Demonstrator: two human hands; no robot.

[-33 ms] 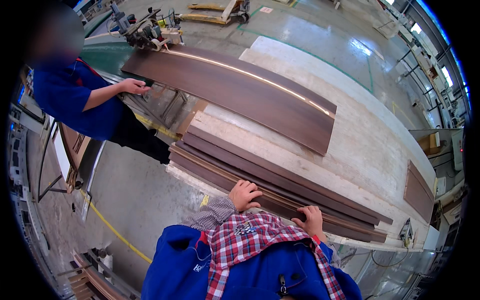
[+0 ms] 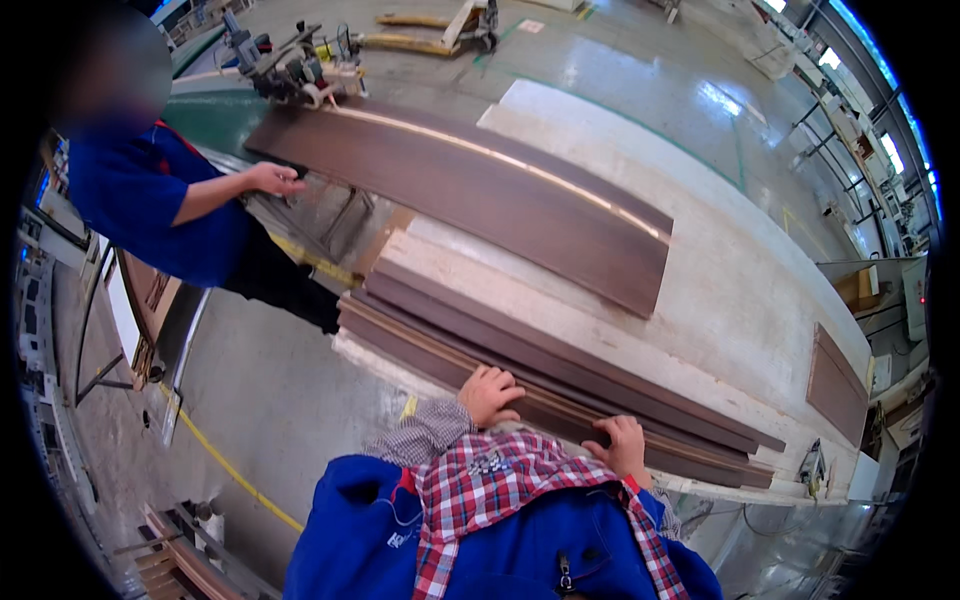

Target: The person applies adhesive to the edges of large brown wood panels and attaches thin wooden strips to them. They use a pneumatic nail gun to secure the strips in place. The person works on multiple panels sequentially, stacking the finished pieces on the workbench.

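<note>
My left hand (image 2: 490, 396) curls its fingers over the near edge of a stack of long dark-brown boards (image 2: 560, 390). To its right, my right hand (image 2: 622, 446) grips the same nearest board, thumb on the side toward me. The boards lie side by side, lengthwise across my front, and a lighter brown line runs along one of them. Beyond them a wide dark-brown panel (image 2: 480, 200) lies flat, with a bright strip of light along its far side. Its left end is at a machine (image 2: 295, 75).
A pale worktable (image 2: 740, 270) carries the boards and panel. Another person (image 2: 150, 200) stands at the left, one hand near the panel's left end. A small brown board (image 2: 838, 382) and a hand tool (image 2: 812, 466) lie at the right. A pallet truck (image 2: 440, 40) stands at the back.
</note>
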